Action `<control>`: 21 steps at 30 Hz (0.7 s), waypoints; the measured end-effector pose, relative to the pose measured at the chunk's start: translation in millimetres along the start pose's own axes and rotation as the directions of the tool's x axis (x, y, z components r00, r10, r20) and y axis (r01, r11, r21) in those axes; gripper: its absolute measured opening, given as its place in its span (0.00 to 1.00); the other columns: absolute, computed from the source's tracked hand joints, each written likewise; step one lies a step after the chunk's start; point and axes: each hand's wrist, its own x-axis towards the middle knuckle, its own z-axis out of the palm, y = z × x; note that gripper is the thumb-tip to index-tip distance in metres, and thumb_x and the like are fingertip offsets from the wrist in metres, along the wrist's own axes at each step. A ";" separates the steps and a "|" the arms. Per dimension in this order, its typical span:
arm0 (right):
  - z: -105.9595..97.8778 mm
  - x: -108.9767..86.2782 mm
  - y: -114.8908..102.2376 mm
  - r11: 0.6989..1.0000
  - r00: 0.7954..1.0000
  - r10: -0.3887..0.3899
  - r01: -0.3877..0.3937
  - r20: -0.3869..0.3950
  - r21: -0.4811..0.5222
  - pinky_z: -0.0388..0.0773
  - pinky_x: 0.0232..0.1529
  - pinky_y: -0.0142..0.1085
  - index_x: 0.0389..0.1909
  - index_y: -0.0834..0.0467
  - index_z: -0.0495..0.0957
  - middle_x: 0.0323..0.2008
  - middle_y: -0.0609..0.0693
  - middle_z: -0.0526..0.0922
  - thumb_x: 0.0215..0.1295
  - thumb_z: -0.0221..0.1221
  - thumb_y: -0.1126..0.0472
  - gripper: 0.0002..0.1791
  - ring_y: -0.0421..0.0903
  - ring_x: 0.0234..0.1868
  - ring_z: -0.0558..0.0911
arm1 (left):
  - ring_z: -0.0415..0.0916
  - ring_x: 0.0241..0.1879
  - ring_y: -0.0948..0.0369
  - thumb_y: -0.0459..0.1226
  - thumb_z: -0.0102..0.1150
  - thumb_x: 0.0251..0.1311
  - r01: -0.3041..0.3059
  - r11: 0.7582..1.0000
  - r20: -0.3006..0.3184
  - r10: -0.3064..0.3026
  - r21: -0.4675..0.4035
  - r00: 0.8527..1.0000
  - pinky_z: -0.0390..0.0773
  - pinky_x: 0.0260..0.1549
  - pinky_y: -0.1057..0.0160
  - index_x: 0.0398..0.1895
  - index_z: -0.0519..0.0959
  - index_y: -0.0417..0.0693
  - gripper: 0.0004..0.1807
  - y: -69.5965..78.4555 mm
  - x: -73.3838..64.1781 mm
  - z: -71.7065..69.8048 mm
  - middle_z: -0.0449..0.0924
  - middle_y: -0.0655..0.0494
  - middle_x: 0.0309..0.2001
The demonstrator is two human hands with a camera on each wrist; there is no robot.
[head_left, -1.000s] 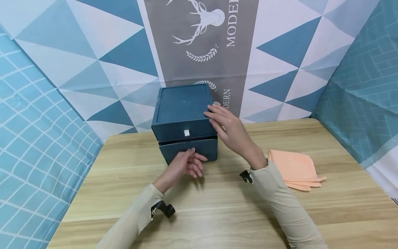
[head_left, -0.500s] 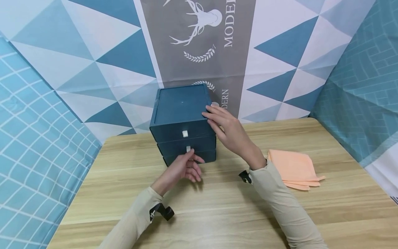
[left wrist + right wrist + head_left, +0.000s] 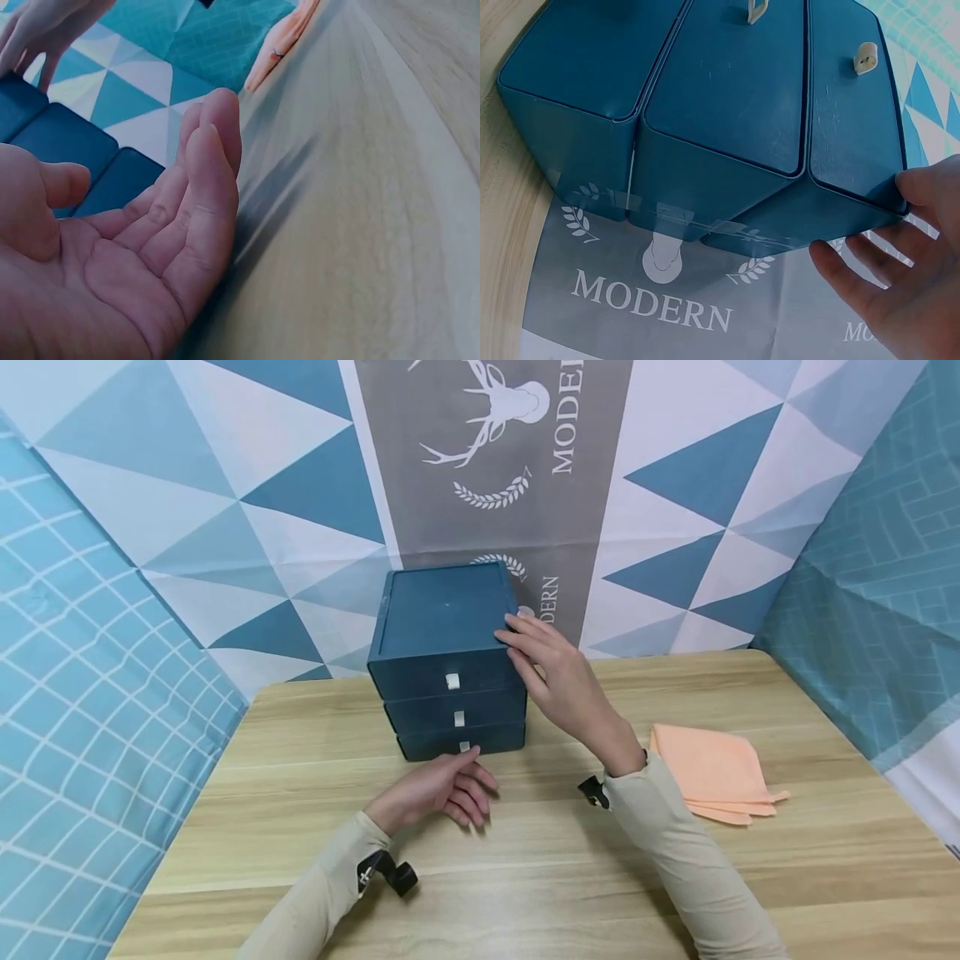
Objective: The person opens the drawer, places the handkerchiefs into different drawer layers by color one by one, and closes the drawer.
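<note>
A dark blue three-drawer box [image 3: 450, 610] stands at the back of the table, its drawer fronts lying flush, each with a small pale pull tab. My right hand [image 3: 558, 672] rests on the box's upper right edge; in the right wrist view its thumb [image 3: 919, 187] touches the front edge, with the fingers along the side. Just in front of the bottom drawer [image 3: 487, 739] is my left hand [image 3: 442, 787], palm turned sideways, fingers loosely extended and holding nothing. Its thumb tip overlaps the bottom tab [image 3: 464, 747]; whether they touch I cannot tell.
A folded peach cloth [image 3: 708, 768] lies to the right on the wooden table [image 3: 525, 893]. Behind the box hangs a patterned backdrop [image 3: 675, 485], and a blue grid-patterned sheet [image 3: 97, 693] borders the left side.
The middle drawer, protruding a second ago, has gone in flush. My left hand has dropped from the middle drawer to in front of the bottom one. My right hand stays on the box.
</note>
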 end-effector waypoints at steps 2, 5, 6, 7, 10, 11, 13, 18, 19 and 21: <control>0.5 -0.5 -0.2 1.000 1.000 -0.004 0.004 -0.003 0.003 0.63 0.71 0.45 0.62 0.57 0.78 0.68 0.55 0.73 0.76 0.53 0.61 0.17 0.51 0.73 0.65 | 0.85 0.30 0.56 0.56 0.32 0.78 0.014 1.000 0.005 -0.014 -0.014 1.000 0.85 0.30 0.58 0.55 0.76 0.31 0.36 -2.1 0.4 -2.2 0.85 0.48 0.32; 0.9 -0.5 0.1 1.000 1.000 -0.009 0.009 -0.006 0.003 0.63 0.72 0.45 0.61 0.57 0.78 0.67 0.55 0.73 0.76 0.53 0.61 0.17 0.49 0.73 0.64 | 0.85 0.31 0.56 0.55 0.31 0.79 0.037 0.999 -0.003 -0.037 -0.033 0.999 0.85 0.29 0.58 0.55 0.77 0.33 0.35 -5.0 1.4 -5.2 0.85 0.49 0.33; 0.9 -0.6 0.1 1.000 1.000 -0.012 0.012 -0.008 0.004 0.63 0.72 0.45 0.61 0.57 0.79 0.67 0.56 0.73 0.76 0.53 0.61 0.17 0.49 0.73 0.64 | 0.85 0.32 0.55 0.55 0.31 0.79 0.042 0.998 -0.009 -0.043 -0.038 0.999 0.85 0.29 0.58 0.55 0.77 0.33 0.35 -5.7 1.9 -6.0 0.85 0.49 0.33; 0.7 -0.4 0.1 1.000 1.000 -0.012 0.012 -0.009 0.004 0.63 0.72 0.45 0.61 0.57 0.79 0.67 0.56 0.73 0.76 0.53 0.62 0.17 0.48 0.73 0.64 | 0.85 0.32 0.55 0.55 0.31 0.79 0.049 0.998 -0.014 -0.050 -0.046 0.999 0.85 0.28 0.58 0.55 0.77 0.33 0.35 -6.2 2.3 -6.8 0.85 0.49 0.33; 0.5 0.0 0.2 1.000 1.000 -0.015 0.015 -0.014 0.006 0.63 0.71 0.45 0.61 0.58 0.79 0.67 0.56 0.73 0.76 0.53 0.62 0.17 0.49 0.73 0.65 | 0.85 0.32 0.56 0.55 0.33 0.78 0.057 0.995 -0.032 -0.060 -0.077 0.998 0.85 0.27 0.59 0.58 0.74 0.34 0.34 -7.6 3.5 -9.2 0.85 0.50 0.34; 0.5 0.1 0.2 1.000 1.000 -0.015 0.015 -0.015 0.008 0.63 0.71 0.45 0.61 0.58 0.79 0.67 0.56 0.73 0.76 0.54 0.62 0.17 0.50 0.73 0.65 | 0.85 0.32 0.56 0.55 0.33 0.78 0.056 0.995 -0.037 -0.060 -0.088 0.998 0.85 0.27 0.59 0.60 0.73 0.34 0.34 -7.7 3.7 -9.9 0.85 0.50 0.34; 0.4 0.4 0.0 1.000 1.000 -0.014 0.014 -0.017 0.006 0.63 0.71 0.45 0.61 0.58 0.79 0.67 0.56 0.73 0.76 0.54 0.62 0.17 0.52 0.72 0.66 | 0.85 0.32 0.56 0.55 0.33 0.78 0.048 0.992 -0.042 -0.053 -0.116 0.998 0.85 0.27 0.59 0.63 0.70 0.34 0.33 -8.0 4.1 -11.0 0.85 0.51 0.33; 0.2 0.3 -0.1 1.000 1.000 -0.002 0.002 -0.013 -0.003 0.63 0.71 0.44 0.61 0.57 0.79 0.67 0.55 0.73 0.76 0.53 0.62 0.17 0.51 0.73 0.65 | 0.84 0.32 0.57 0.52 0.32 0.80 -0.011 0.987 -0.050 0.003 -0.161 0.999 0.84 0.27 0.59 0.67 0.66 0.34 0.31 -9.6 6.5 -13.1 0.84 0.51 0.33; 0.0 0.2 0.0 1.000 1.000 -0.001 0.001 -0.011 -0.004 0.63 0.71 0.44 0.61 0.57 0.79 0.67 0.55 0.73 0.76 0.53 0.62 0.17 0.50 0.73 0.65 | 0.84 0.31 0.57 0.51 0.31 0.80 -0.025 0.986 -0.053 0.017 -0.163 0.998 0.84 0.26 0.59 0.67 0.66 0.34 0.30 -9.6 7.0 -13.1 0.84 0.51 0.32; -0.2 0.0 0.4 1.000 1.000 0.000 0.000 -0.010 -0.006 0.63 0.71 0.44 0.61 0.57 0.79 0.67 0.55 0.73 0.76 0.53 0.62 0.17 0.50 0.73 0.65 | 0.83 0.30 0.58 0.49 0.31 0.81 -0.047 0.985 -0.064 0.037 -0.165 0.997 0.84 0.25 0.60 0.67 0.66 0.32 0.30 -9.9 7.8 -13.1 0.83 0.52 0.32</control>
